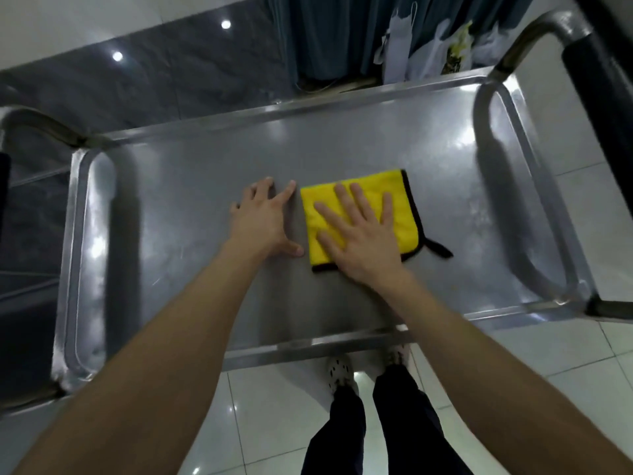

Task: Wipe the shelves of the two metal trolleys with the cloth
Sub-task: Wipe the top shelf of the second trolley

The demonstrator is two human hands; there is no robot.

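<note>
Pressing flat on cloth (359, 217) with right hand (361, 241), fingers spread, for wiping trolley (171, 186) shelf; bracing with left hand (263, 221), fingers splayed, empty, on bare metal.

White tile floor (534, 382) w/ glare; dk curtain (329, 32) behind; plastic bags (431, 53).

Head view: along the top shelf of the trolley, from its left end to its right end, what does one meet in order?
Left rim of the shelf → left hand, flat on the bare metal → yellow cloth with the right hand flat on it → cloth's black loop → right handle.
</note>
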